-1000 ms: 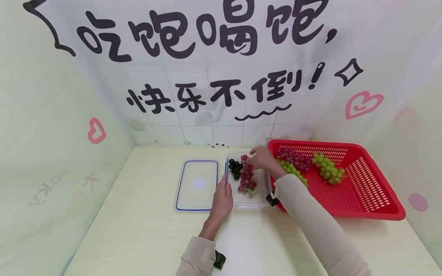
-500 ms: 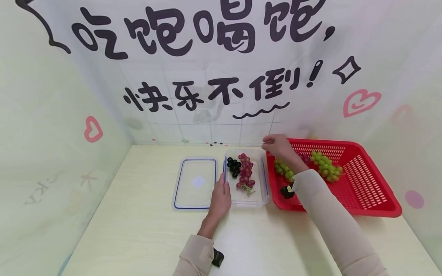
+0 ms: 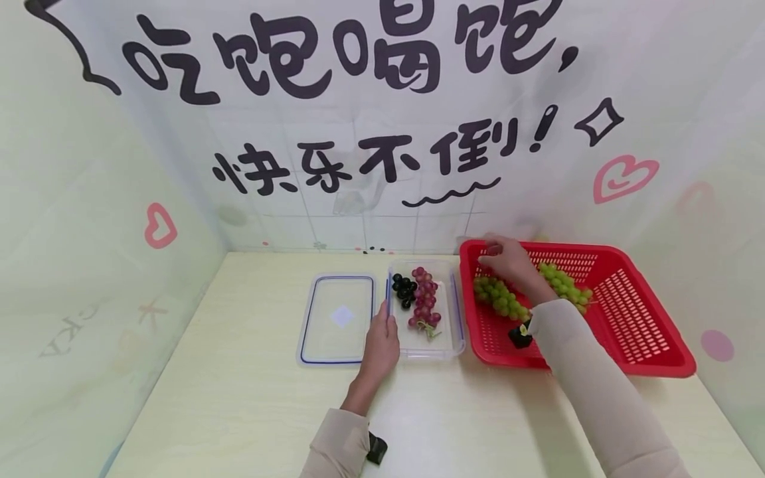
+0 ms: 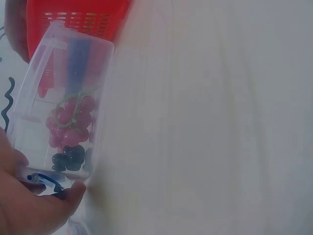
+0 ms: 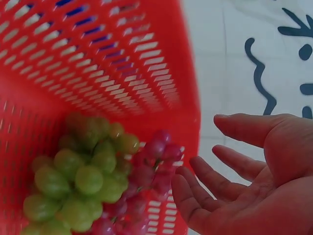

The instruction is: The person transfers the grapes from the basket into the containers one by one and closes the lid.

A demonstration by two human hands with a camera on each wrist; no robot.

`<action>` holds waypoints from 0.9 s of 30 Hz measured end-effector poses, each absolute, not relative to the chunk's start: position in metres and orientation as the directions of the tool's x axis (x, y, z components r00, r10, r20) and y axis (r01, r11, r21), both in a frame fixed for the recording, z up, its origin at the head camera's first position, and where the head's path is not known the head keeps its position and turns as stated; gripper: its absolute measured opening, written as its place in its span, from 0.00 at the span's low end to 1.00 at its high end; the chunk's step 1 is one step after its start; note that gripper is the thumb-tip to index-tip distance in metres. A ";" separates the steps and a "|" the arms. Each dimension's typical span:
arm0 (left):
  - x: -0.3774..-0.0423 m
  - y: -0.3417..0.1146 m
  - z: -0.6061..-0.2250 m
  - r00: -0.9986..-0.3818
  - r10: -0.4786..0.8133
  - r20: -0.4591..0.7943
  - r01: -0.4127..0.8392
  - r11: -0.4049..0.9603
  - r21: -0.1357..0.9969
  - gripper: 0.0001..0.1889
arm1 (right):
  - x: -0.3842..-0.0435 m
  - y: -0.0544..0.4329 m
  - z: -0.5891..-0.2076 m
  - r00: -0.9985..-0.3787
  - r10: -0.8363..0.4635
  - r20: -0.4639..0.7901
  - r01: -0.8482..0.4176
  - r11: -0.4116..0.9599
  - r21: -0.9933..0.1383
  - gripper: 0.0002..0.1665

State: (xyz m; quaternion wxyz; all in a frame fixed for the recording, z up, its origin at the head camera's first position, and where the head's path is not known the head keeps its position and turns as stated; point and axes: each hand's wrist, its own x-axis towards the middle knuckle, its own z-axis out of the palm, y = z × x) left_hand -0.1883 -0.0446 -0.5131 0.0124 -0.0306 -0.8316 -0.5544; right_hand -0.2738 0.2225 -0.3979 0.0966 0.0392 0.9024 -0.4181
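Note:
My left hand [image 3: 380, 342] grips the left side wall of a clear food container [image 3: 431, 354], its thumb and fingers around that side in the left wrist view. Inside lie a bunch of black grapes [image 3: 404, 290] and a longer bunch of red grapes [image 3: 425, 297] with a green stem. Over the back left corner of a red basket [image 3: 657, 373] is my right hand [image 3: 512, 261], fingers spread and holding nothing. Close to its fingertips in the right wrist view is a purple-red grape bunch [image 5: 146, 174], which the hand hides from the head view. Green grapes [image 5: 83, 176] lie beside that bunch.
A clear lid [image 3: 337, 332] with a blue seal lies flat left of the container. A second green grape bunch [image 3: 564, 285] is farther right in the basket. Behind the table [image 3: 239, 398] stands a printed wall sheet [image 3: 287, 226].
My right hand has left the red grapes in the container and moved right, over the basket. The left hand keeps its hold on the container.

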 end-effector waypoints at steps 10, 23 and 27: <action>-0.189 -0.045 -0.516 -0.997 0.040 0.066 0.076 0.401 0.913 0.26 | -0.273 0.249 -0.411 -0.980 0.033 -0.197 0.160 0.720 -0.675 0.35; -0.189 -0.044 -0.515 -0.999 0.039 0.035 0.047 0.372 0.927 0.27 | -0.272 0.267 -0.423 -0.956 -0.041 -0.292 0.181 0.700 -0.691 0.34; -0.189 -0.043 -0.516 -0.999 0.038 0.035 0.046 0.371 0.927 0.27 | -0.273 0.268 -0.425 -0.948 -0.055 -0.314 0.187 0.702 -0.687 0.36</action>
